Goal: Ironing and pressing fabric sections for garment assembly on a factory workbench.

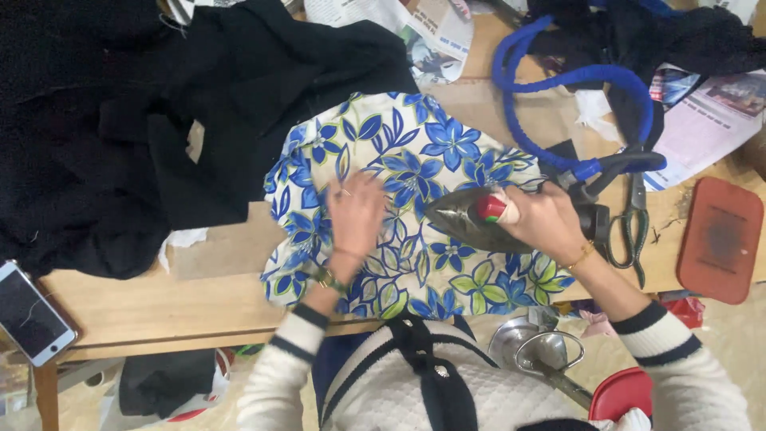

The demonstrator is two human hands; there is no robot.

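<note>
Seen from above, a person in a cream quilted top with navy-striped cuffs irons at a cluttered wooden worktable [199,295]. Nearest the camera, below the table edge, sit a round metal pot with a glass lid [536,349] and a red plastic stool [621,391]. On the table, the left hand [355,211] lies open and flat, fingers spread, pressing down a piece of white cotton fabric printed with blue and green flowers [407,215] that is spread across the middle of the table. The right hand [542,219] is closed around the handle of a dark metal clothes iron with a red knob [471,219], whose pointed soleplate rests on the floral fabric just beside the left hand. A white smartphone [28,313] lies at the table's left edge. Right of the iron lie green-handled scissors [634,227] and a rust-red rubber iron rest [722,239]. Farther back, a heap of black garments [144,104] covers the left side, a thick blue braided cord [550,88] loops from the iron, and newspaper sheets [435,32] lie along the far edge.
</note>
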